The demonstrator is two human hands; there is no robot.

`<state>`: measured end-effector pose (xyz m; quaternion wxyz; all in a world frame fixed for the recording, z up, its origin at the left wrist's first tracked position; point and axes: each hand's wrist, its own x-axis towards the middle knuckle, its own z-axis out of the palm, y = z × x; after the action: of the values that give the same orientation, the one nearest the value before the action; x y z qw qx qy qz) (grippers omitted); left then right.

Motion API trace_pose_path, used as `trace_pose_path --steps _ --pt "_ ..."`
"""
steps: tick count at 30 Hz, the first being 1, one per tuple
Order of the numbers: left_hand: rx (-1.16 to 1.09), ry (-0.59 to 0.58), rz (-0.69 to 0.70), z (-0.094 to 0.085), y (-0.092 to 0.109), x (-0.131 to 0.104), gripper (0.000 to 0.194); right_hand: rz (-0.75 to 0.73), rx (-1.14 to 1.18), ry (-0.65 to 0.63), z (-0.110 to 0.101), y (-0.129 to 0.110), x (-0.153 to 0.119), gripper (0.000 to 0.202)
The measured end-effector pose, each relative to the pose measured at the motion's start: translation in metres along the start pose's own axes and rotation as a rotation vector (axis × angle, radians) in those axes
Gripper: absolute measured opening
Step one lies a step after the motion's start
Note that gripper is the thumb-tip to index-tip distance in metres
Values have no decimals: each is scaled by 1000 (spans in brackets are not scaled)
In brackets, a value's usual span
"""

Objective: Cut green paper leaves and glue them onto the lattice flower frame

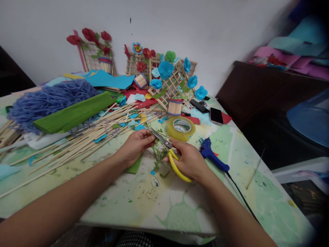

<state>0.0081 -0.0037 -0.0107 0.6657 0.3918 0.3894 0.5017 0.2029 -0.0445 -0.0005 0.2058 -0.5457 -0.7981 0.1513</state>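
Holding scissors point(168, 144) w/ R hand point(192, 160)

Text check: nothing was legible. Green-and-white marks showed inside the tape roll point(180, 136), just off centre toward 3 o'clock, too small to read. Phone point(216, 116), farther out toward 3 o'clock, had a dark screen.

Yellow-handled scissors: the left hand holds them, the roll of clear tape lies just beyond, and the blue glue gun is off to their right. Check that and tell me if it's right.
Not quite: the head view shows the yellow-handled scissors in the right hand, not the left hand. The roll of clear tape and blue glue gun are where you say.
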Motion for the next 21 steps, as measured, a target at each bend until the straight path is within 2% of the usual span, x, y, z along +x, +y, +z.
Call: trace_pose_path --steps 21 --pt "268 -155 61 -18 6 10 11 -15 -3 -51 -7 5 -1 38"
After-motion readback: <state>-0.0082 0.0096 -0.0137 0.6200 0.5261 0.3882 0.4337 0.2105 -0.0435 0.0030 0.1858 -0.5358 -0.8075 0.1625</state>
